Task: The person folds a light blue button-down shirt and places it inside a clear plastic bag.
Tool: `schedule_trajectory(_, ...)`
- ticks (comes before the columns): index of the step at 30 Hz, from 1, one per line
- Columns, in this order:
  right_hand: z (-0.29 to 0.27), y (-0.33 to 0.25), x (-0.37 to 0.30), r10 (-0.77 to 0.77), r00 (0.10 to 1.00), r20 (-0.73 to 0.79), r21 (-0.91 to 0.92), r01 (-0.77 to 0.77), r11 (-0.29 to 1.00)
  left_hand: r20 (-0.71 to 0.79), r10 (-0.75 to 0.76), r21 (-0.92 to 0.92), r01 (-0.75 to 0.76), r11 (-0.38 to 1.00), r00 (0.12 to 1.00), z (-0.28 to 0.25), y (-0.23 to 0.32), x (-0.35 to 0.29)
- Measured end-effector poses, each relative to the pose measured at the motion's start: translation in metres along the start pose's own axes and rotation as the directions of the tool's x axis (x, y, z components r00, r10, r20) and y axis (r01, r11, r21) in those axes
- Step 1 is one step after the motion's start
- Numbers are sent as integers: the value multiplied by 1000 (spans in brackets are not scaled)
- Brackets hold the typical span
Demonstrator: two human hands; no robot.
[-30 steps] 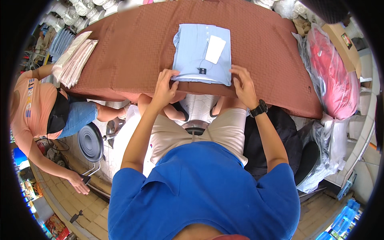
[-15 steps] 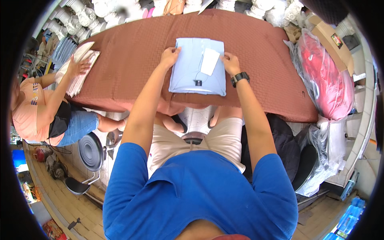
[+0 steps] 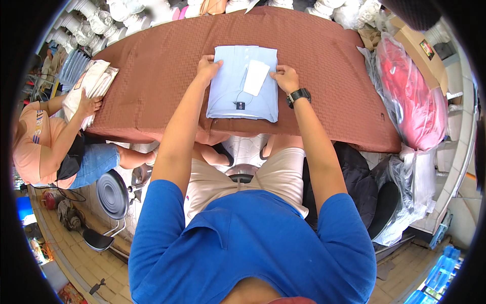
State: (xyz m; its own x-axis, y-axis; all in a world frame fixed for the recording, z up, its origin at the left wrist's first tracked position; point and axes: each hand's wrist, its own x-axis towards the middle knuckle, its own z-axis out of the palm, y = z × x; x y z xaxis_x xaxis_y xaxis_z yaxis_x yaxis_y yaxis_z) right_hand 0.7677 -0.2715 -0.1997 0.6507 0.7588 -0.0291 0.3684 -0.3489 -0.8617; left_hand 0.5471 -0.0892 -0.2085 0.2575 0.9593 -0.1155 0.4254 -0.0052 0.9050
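Observation:
A folded light-blue shirt [image 3: 229,81] lies flat in front of me on the brown cloth of the table. On top of it rests a blank-looking white tag [image 3: 256,78], tied by a thin dark string to a small black label [image 3: 240,106]. My left hand [image 3: 206,68] grips the shirt's left edge near its far corner, thumb on top. At the opposite edge, my right hand [image 3: 287,79], with a black watch on the wrist, holds the side with thumb and fingers closed. The fingertips under the fabric are partly hidden.
At the left a person [image 3: 48,144] in a peach shirt handles a stack of folded pale garments [image 3: 96,81]. A plastic-wrapped red bundle [image 3: 407,91] and a cardboard box [image 3: 417,55] sit at the right. White busts [image 3: 96,23] line the table's [image 3: 162,76] far side.
The shirt and both my hands sit slightly further left in view, with the whole scene shifted a little. The other person's hand has lowered onto the near side of the pale stack.

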Motion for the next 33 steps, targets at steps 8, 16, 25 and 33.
schedule_trajectory(8,1,-18,25,-86,994,-74,-2,86,996,-149,-96,-153,73,985,984,3,22,36)
schedule_trajectory(16,5,-14,20,-257,960,-112,-118,244,963,-209,422,282,-359,890,882,14,14,11)
schedule_trajectory(25,15,-28,31,-451,836,314,-286,536,794,286,674,626,-665,407,681,29,-7,-74)
schedule_trajectory(33,17,-44,38,-339,851,401,-388,493,779,234,703,579,-677,454,671,23,-9,-67)
